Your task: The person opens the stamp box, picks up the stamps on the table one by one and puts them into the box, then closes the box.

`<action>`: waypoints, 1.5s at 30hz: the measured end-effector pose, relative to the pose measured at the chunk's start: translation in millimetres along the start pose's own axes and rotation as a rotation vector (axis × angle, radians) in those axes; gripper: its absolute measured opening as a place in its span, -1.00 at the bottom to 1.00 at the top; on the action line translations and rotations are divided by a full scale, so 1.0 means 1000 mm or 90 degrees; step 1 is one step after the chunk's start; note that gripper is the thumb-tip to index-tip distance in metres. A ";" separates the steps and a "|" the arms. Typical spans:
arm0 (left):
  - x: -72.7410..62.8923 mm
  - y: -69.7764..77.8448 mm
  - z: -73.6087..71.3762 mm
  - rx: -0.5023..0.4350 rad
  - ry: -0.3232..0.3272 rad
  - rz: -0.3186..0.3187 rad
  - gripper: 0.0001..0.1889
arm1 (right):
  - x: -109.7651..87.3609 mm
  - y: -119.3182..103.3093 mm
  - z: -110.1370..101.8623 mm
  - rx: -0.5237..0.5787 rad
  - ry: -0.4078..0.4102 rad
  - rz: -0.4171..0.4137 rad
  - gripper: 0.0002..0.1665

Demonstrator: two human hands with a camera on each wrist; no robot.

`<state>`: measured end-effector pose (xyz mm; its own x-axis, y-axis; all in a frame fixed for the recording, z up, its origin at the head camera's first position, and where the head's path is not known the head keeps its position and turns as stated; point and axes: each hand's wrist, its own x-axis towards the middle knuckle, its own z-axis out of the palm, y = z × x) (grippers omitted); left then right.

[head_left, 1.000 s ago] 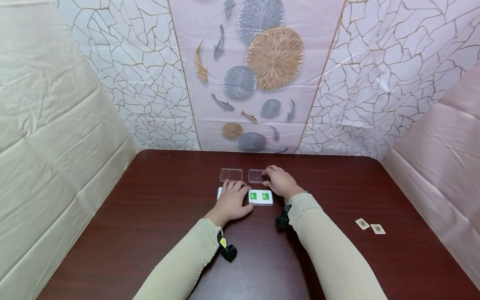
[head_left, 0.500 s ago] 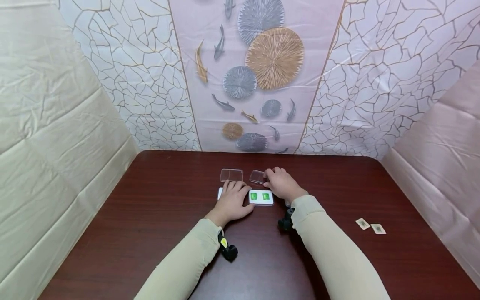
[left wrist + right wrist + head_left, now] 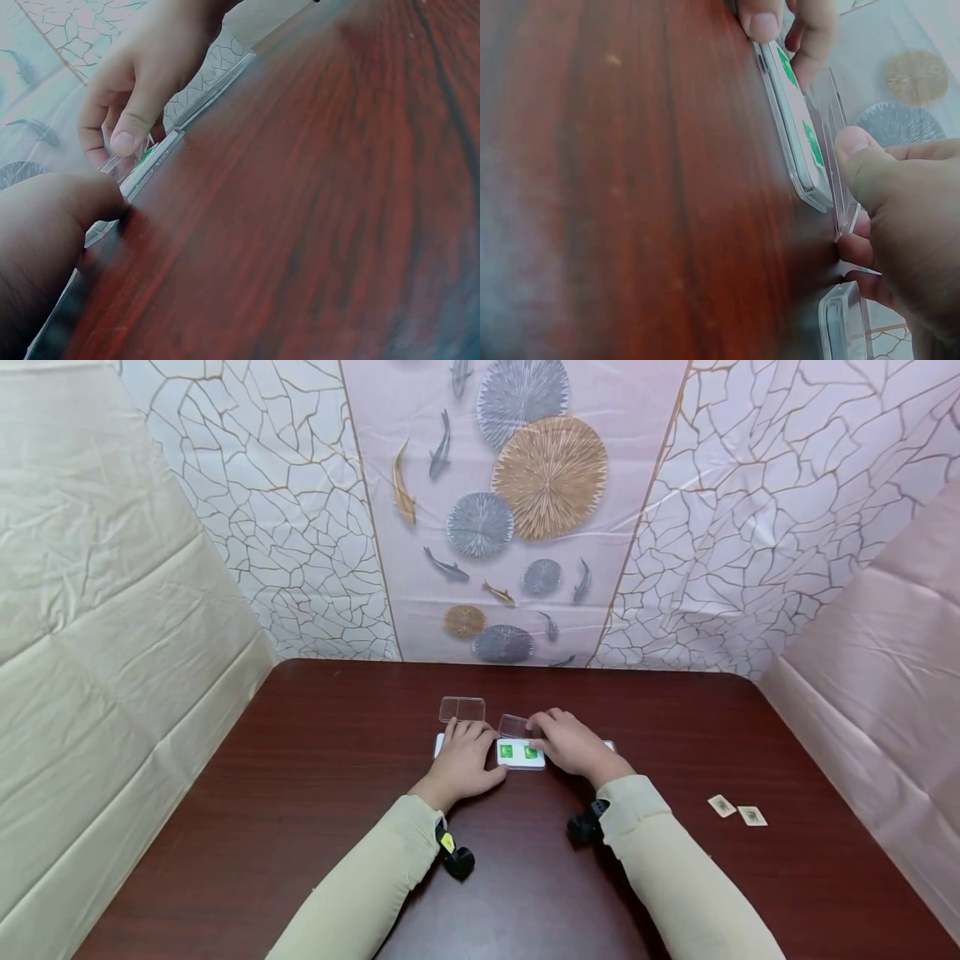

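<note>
A flat clear case with a white inside and two green pictures lies mid-table. My left hand holds its left end, thumb at the near corner and index finger at the far one. The other left fingers spread over a second white case, mostly hidden. My right hand pinches a clear plastic lid by its right end. In the right wrist view, the lid stands tilted along the far side of the case, my right thumb on its face.
Another clear lid lies behind my left hand. A third case shows partly behind my right wrist. Two small picture cards lie to the right on the dark red table. Fabric walls enclose the back and sides.
My right hand has drawn the clear lid toward me, from flat behind the middle case to tilted at its far edge. The left hand has stayed in place.
</note>
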<state>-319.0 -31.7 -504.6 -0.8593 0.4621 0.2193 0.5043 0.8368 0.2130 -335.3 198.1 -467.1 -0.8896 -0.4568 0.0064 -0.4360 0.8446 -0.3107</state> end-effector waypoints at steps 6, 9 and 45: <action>0.000 -0.001 0.001 -0.004 0.000 -0.010 -0.38 | -0.010 -0.001 0.004 0.007 0.033 -0.052 -0.67; 0.000 -0.001 0.000 -0.005 -0.003 -0.013 -0.36 | -0.014 -0.002 0.007 0.013 0.031 -0.062 -0.68; -0.002 0.000 -0.002 -0.021 0.013 0.013 -0.43 | -0.032 -0.010 0.021 -0.020 0.112 -0.111 -0.68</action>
<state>-317.6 -33.3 -502.9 -0.8472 0.4724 0.2431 0.5244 0.8169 0.2402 -299.7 198.2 -483.7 -0.8095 -0.5427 0.2240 -0.5864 0.7669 -0.2609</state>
